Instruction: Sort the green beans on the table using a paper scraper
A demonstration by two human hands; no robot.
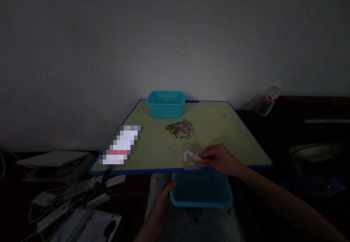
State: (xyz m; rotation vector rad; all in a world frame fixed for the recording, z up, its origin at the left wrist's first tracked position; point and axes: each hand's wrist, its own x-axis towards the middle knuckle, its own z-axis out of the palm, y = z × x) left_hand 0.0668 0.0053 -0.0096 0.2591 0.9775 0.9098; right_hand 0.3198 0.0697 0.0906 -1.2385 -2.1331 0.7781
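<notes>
My right hand (220,158) is closed in a pinch near the front edge of the table. Between its fingertips is a thin see-through plastic piece with pale pinkish-white patches (195,157); the dim light hides its exact kind. Below the table edge, a blue plastic bin (201,202) rests over my lap. My left hand (165,194) grips that bin at its left rim, the thumb on top and the other fingers mostly hidden. A loose pile of small dark and light grains (181,129) lies on the tabletop beyond my right hand.
A second blue bin (166,110) stands at the back of the yellowish, blue-edged table (218,121). At the left edge is a bright blurred-out screen (120,147). Cables and white power strips (54,212) clutter the lower left. A clear package (269,101) sits at right.
</notes>
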